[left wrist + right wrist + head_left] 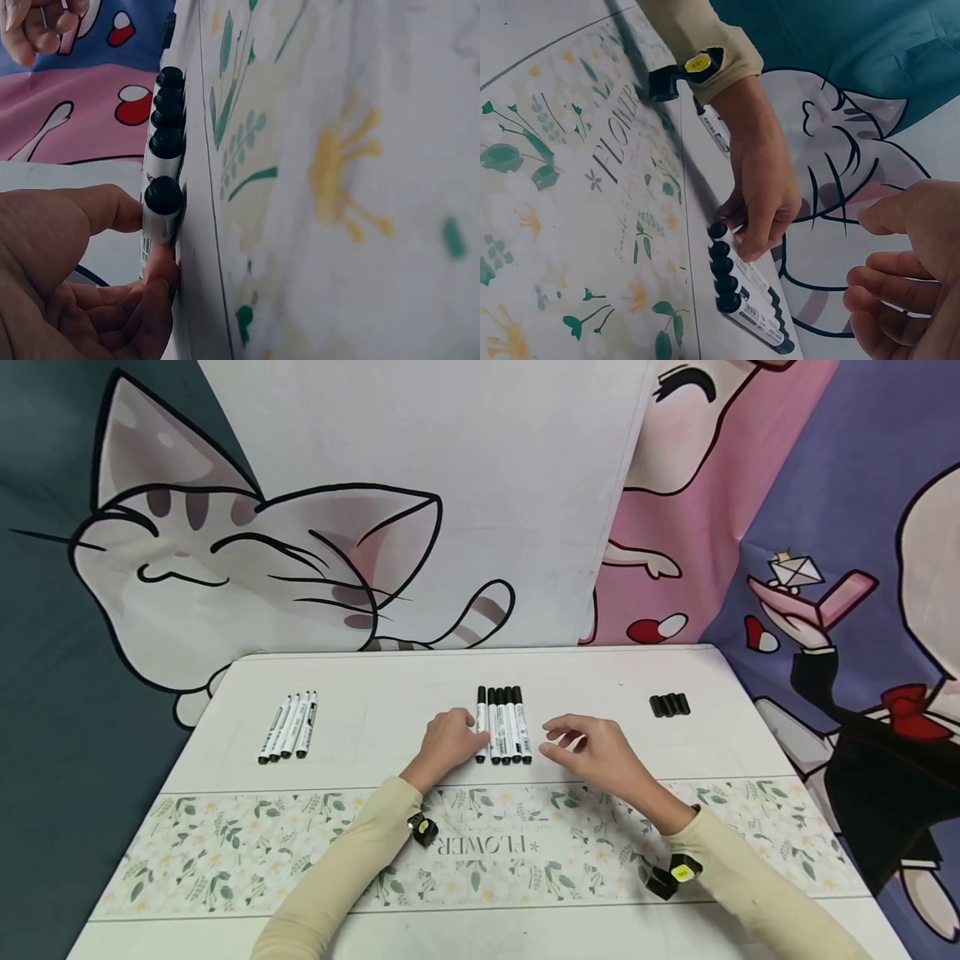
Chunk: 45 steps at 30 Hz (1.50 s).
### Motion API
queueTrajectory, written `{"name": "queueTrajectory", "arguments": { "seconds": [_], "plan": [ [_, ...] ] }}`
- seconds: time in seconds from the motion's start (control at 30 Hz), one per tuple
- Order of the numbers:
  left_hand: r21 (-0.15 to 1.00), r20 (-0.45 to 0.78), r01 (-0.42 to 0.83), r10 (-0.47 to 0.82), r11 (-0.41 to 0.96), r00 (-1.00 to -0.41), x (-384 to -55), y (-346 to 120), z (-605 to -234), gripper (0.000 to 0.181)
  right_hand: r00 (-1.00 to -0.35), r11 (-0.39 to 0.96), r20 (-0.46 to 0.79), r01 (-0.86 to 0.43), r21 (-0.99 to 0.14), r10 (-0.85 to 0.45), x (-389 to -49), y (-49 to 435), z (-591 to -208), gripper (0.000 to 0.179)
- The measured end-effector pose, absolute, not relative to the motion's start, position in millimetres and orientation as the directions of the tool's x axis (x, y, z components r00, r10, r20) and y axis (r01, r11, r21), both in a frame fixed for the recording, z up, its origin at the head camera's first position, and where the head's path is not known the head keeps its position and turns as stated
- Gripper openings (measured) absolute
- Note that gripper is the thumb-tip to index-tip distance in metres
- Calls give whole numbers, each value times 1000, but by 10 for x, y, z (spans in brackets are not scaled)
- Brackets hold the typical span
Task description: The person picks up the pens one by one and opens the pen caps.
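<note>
Mid-table, several white markers with black caps lie side by side, pointing away from me. My left hand (448, 739) pinches the leftmost marker (481, 706) between thumb and fingers, and a narrow gap parts it from the other markers (510, 722). In the left wrist view, the thumb and fingers sit on either side of that marker's black end (163, 196). To the right of the row hovers my right hand (596, 747), its fingers loosely bent with nothing between them. The right wrist view shows this hand (911, 262) apart from the row.
Several markers without caps (288, 727) lie at the table's left, their thin tips facing away. On the right is a small group of loose black caps (670, 705). A floral printed band (247, 852) crosses the white tabletop, and a cartoon cloth hangs behind.
</note>
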<state>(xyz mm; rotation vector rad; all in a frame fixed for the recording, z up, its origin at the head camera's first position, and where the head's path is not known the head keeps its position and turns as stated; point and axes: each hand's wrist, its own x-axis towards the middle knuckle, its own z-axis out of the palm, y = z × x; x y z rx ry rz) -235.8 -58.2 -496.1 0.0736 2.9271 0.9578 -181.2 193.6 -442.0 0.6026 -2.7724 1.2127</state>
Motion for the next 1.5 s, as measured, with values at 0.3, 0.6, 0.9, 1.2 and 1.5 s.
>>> {"name": "queueTrajectory", "arguments": {
  "seconds": [0.3, 0.6, 0.9, 1.2, 1.5],
  "plan": [
    [628, -98, 8, 89, 778, -991, -2322, -752, -4877, 21, -907, 606, 205, -402, -687, -368, -1891, 1856, -4392, 31],
    [670, -34, 80, 138, 738, -990, -2137, -948, -4745, 19, -890, 604, 227, -438, -666, -395, -1956, 1836, -4302, 33],
    [695, 110, 205, 180, 689, -978, -1907, -1085, -4509, 21, -895, 612, 236, -433, -661, -379, -1960, 1877, -4121, 37],
    [599, 314, 427, 292, 678, -903, -1679, -1116, -4441, 19, -853, 558, 294, -508, -657, -430, -1904, 1892, -3922, 44],
    [523, 359, 496, 348, 693, -866, -1489, -1030, -4440, 20, -717, 419, 397, -672, -611, -572, -1843, 1803, -3933, 50]
  ]
}}
